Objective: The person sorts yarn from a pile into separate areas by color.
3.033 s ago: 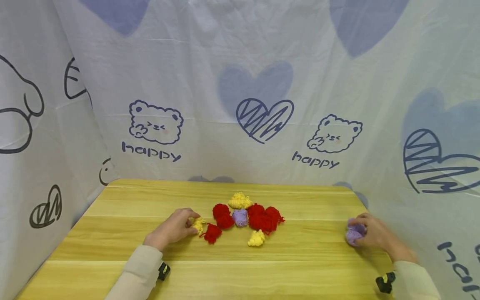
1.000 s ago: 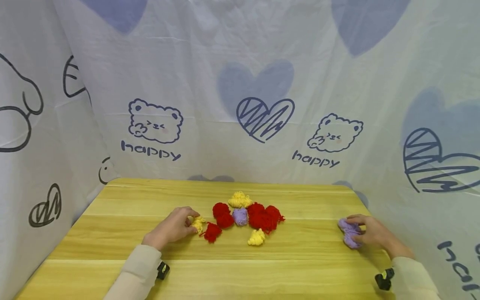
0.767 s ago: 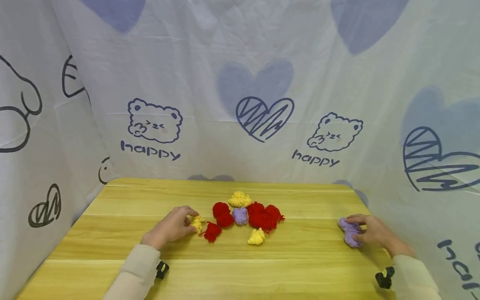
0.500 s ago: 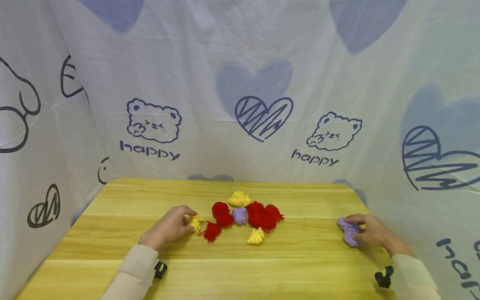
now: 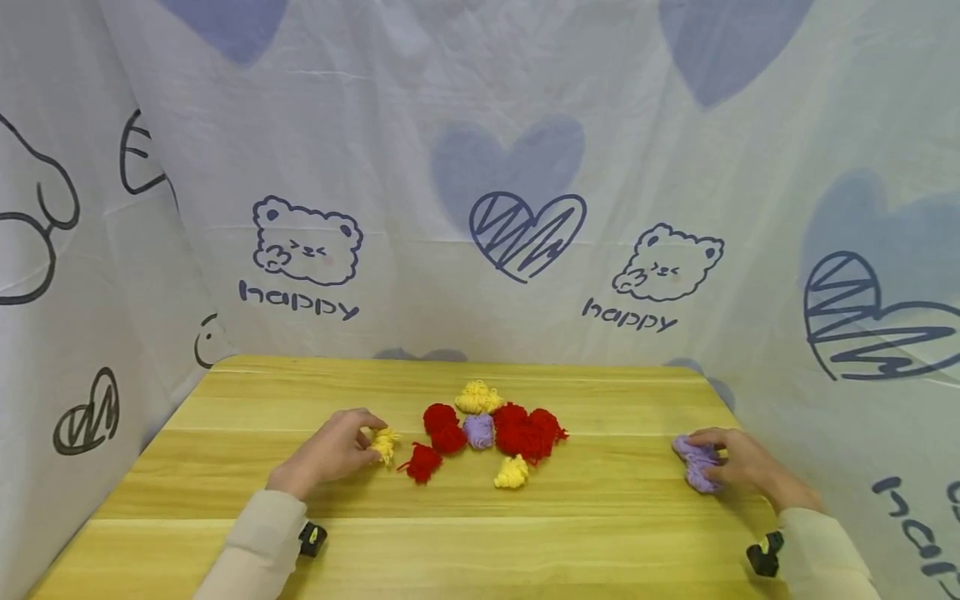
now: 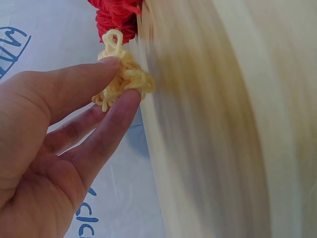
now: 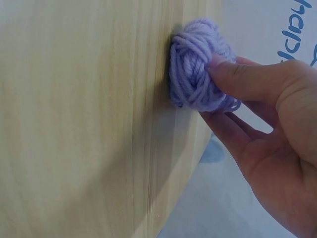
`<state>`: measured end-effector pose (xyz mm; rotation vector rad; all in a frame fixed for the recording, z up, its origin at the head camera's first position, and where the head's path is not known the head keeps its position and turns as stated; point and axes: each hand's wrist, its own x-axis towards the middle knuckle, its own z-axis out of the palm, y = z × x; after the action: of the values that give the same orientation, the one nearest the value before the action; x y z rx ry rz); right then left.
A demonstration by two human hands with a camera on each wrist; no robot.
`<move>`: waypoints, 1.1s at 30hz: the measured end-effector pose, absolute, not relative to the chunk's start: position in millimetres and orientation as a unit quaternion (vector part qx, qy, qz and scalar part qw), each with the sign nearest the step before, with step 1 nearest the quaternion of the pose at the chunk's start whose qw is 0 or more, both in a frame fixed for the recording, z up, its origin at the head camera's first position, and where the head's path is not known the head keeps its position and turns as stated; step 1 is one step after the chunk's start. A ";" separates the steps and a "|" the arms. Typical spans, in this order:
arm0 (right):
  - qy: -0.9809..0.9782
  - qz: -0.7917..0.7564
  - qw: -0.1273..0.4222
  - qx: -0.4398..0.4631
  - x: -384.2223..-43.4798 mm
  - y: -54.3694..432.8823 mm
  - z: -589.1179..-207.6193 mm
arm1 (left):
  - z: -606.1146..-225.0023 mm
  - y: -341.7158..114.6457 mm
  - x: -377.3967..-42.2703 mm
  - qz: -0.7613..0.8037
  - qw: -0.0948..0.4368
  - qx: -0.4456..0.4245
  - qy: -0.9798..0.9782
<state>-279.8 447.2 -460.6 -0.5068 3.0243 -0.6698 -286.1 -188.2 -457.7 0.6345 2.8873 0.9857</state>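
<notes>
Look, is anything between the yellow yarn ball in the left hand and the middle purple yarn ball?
Yes: a red, two-lobed yarn clump stands between the held yellow yarn ball and the purple yarn ball; a smaller red yarn clump lies nearby.

Head cam: above near side of counter (image 5: 480, 554), facing forward-down, farthest. Wrist cams: close to counter, rolled; left shares left hand (image 5: 330, 450) with head, right shares right hand (image 5: 747, 468).
</notes>
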 end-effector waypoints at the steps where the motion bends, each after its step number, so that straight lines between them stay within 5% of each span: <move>1: 0.964 -0.213 0.000 -0.161 -279.6 446.7 -460.7 | -457.7 -189.1 -286.2 0.317 0.011 0.204 0.926; 33: 0.966 -0.214 -0.007 -0.143 -279.8 444.3 -464.6 | -454.1 -231.1 -278.4 0.302 -0.006 0.205 0.931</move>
<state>-279.8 444.3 -464.6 -0.4520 3.0483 -0.6747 -278.4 -231.1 -454.1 0.6472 2.9355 0.9506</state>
